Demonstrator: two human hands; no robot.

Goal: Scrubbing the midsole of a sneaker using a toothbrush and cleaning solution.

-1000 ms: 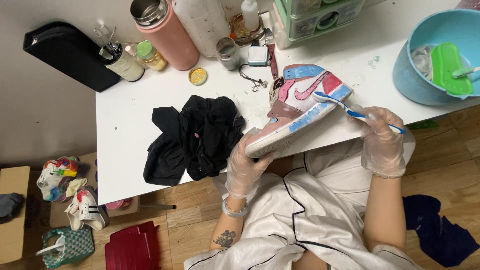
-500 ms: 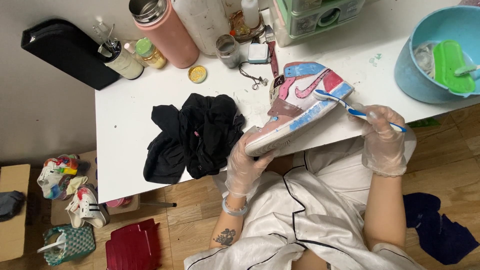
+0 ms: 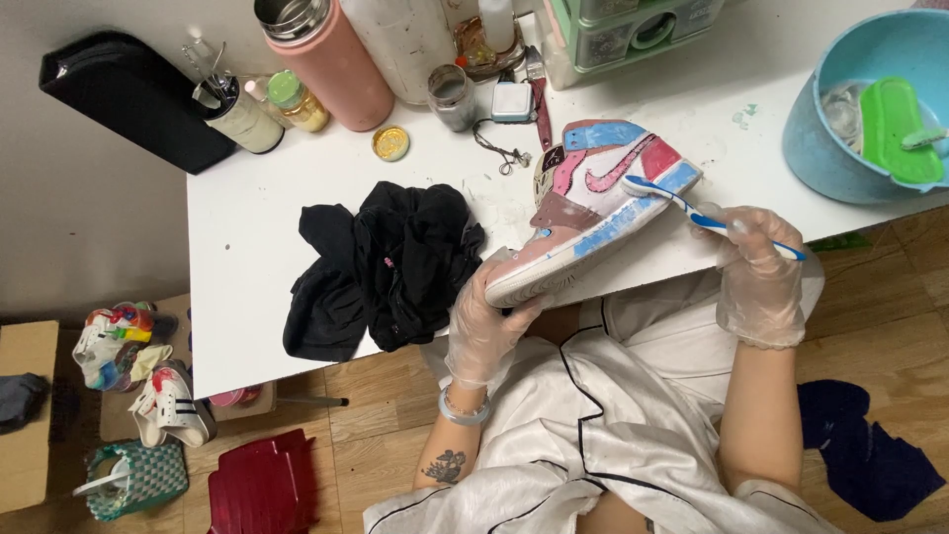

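My left hand (image 3: pixel 487 321), in a clear glove, grips the toe end of a pink, blue and white high-top sneaker (image 3: pixel 593 203) held tilted at the white table's (image 3: pixel 257 227) front edge. My right hand (image 3: pixel 759 269), also gloved, holds a blue and white toothbrush (image 3: pixel 707 220). Its bristle head rests on the sneaker's heel side, near the blue panel. A crumpled black cloth (image 3: pixel 381 267) lies on the table just left of my left hand.
A blue basin (image 3: pixel 840 148) with a green brush (image 3: pixel 890 129) stands at the right. A pink flask (image 3: pixel 331 59), jars, a gold lid (image 3: pixel 390 143) and a green drawer box (image 3: pixel 633 30) line the back. Shoes (image 3: pixel 129 341) and a red stool (image 3: pixel 267 485) lie on the floor, left.
The sneaker and both hands stay almost where they were. The toothbrush head has shifted slightly along the sneaker's heel side.
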